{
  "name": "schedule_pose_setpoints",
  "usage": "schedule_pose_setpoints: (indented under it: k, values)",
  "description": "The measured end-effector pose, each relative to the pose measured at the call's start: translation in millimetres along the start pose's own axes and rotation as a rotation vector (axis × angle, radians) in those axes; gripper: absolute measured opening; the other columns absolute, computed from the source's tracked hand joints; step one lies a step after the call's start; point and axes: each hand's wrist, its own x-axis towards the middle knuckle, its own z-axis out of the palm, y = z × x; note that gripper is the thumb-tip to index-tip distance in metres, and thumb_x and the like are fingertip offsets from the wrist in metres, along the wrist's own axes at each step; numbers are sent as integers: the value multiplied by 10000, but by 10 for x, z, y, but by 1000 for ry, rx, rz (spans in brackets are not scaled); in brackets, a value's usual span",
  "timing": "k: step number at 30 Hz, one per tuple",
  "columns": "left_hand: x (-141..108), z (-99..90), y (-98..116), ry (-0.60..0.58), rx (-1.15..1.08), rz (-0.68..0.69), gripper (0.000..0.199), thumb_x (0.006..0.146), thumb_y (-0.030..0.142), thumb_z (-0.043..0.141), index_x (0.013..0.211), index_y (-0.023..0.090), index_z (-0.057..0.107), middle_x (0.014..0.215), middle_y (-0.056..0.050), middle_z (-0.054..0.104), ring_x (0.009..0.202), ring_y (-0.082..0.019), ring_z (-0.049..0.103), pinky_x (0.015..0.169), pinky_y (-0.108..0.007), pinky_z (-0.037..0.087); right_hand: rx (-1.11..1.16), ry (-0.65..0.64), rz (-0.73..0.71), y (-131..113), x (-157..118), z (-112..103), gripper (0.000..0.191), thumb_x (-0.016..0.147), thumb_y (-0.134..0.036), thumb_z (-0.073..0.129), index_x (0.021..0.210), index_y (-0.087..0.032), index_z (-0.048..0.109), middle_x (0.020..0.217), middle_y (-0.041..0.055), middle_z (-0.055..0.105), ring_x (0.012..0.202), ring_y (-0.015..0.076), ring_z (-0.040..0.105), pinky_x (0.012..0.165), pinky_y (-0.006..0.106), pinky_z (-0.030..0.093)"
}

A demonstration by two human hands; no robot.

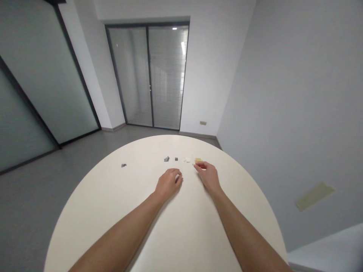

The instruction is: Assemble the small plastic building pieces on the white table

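Note:
My left hand [169, 183] rests on the white round table [176, 234]. Its fingers curl loosely with a small gap between thumb and forefinger, and I see nothing held there. Farther right, my right hand [209, 175] is closed in a pinch on a small pale piece [194, 164], too small to name. Just behind those fingers lie yellow pieces [198, 160], partly covered by the hand. Left of them is a little group of white pieces [186, 159]. Beyond my left hand sit a small black piece [176, 159] and some grey pieces [166, 159].
A dark grey piece [123, 165] lies apart on the table's left side. Past the far table edge are a glass door [167, 75] with blinds and grey floor. A plain wall [283, 94] runs along the right, frosted panels [42, 71] along the left.

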Motion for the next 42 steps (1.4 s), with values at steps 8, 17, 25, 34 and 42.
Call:
schedule_pose_setpoints:
  k: [8, 17, 25, 34, 42]
  values:
    - [1, 4, 20, -6, 11, 3, 183, 916, 259, 518, 990, 234, 684, 1194, -56, 669, 1162, -213, 577, 990, -355, 464, -172, 105, 82, 296, 374, -144, 372, 785, -510, 620, 932, -204, 772, 947, 106, 742, 914, 282, 641, 809, 401, 469]
    - [-3, -32, 64, -26, 11, -21, 192, 928, 275, 510, 1002, 238, 684, 1227, -52, 660, 1177, -213, 565, 1014, -364, 454, -212, 50, 138, 509, 594, -109, 370, 786, -515, 616, 947, -225, 778, 952, 97, 744, 904, 263, 652, 782, 364, 462]
    - [1, -24, 69, -23, 21, -25, 182, 929, 286, 518, 989, 240, 684, 1221, -54, 658, 1166, -211, 570, 1006, -366, 459, -254, 35, 86, 604, 602, -17, 356, 819, -511, 598, 970, -242, 777, 1010, 91, 738, 953, 261, 654, 852, 377, 466]
    - [-3, -29, 72, -24, 20, -28, 176, 928, 277, 519, 984, 238, 682, 1220, -52, 660, 1181, -212, 564, 1020, -370, 451, -291, 13, 65, 656, 620, 10, 358, 841, -494, 585, 985, -226, 774, 1056, 97, 730, 972, 253, 653, 872, 368, 470]
    - [4, -37, 79, -22, 5, -33, 176, 924, 261, 528, 978, 239, 695, 1213, -56, 668, 1174, -208, 573, 1015, -365, 459, -327, -3, 19, 666, 615, 5, 372, 878, -480, 544, 995, -207, 767, 1075, 93, 729, 989, 243, 654, 907, 364, 467]
